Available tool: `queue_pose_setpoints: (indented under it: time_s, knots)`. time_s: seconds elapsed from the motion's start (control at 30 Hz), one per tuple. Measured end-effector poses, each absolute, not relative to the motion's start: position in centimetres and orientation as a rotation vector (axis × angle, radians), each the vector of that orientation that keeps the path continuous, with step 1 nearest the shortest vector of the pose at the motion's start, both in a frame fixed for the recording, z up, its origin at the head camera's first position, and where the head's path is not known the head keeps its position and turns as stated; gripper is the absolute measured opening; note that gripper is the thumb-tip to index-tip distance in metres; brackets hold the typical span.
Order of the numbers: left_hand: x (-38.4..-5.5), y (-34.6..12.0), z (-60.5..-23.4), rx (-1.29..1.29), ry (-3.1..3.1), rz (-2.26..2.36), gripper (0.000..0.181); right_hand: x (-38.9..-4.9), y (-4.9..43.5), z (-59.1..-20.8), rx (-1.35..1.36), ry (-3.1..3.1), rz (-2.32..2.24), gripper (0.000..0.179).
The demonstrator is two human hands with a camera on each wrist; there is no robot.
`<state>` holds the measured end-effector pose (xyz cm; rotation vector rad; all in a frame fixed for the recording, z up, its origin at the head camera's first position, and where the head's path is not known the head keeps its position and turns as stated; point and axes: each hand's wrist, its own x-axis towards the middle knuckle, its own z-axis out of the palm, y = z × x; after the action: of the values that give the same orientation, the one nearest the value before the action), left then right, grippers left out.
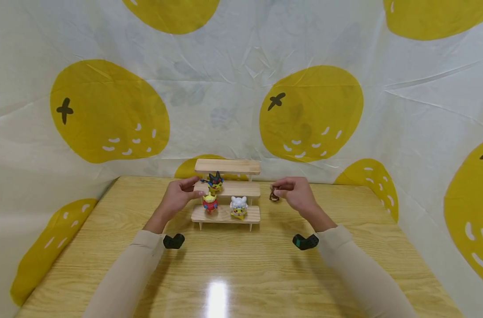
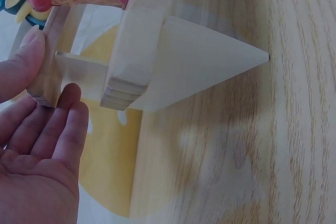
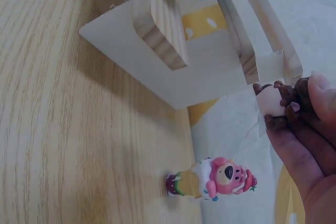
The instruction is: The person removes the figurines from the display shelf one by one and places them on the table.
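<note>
A three-tier wooden display stand [image 1: 227,166] stands on the table. My left hand [image 1: 177,198] grips the left end of its middle tier, thumb on top and fingers below. Beside the thumb, a black-eared yellow figurine [image 1: 215,183] sits on that tier. The lowest tier bears a red figurine [image 1: 210,204] at the left and a white-hooded yellow figurine [image 1: 238,208] further right. My right hand [image 1: 299,196] pinches a small brown figurine [image 3: 278,103] between thumb and fingers, just right of the stand. A pink bear figurine [image 3: 228,177] stands on the table below that hand.
The wood-grain table [image 1: 241,269] runs up to a white cloth backdrop [image 1: 233,115] printed with big yellow fruits, close behind the stand. A black wrist device [image 1: 305,241] shows at my right cuff, and another black device [image 1: 174,241] at my left.
</note>
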<state>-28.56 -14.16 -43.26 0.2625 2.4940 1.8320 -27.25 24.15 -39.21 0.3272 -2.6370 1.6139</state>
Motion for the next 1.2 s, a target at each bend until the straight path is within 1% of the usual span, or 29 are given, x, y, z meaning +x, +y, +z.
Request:
queue_pose_setpoints:
  time_s: [0.33,0.63,1.2]
  knots:
    - [-28.5,-14.2,-43.2,0.267,2.491,1.836,0.065,-27.2,24.9,-39.5,0.342,-2.633,1.617,0.022]
    - [-28.4,-14.2,-43.1,0.27,2.498,1.818,0.064,-27.1,25.6,-39.6,0.301,-2.681,1.536,0.024]
    - [-28.3,-14.2,-42.9,0.254,2.489,1.811,0.062,-27.2,27.4,-40.4,0.305,-2.656,1.559,0.025]
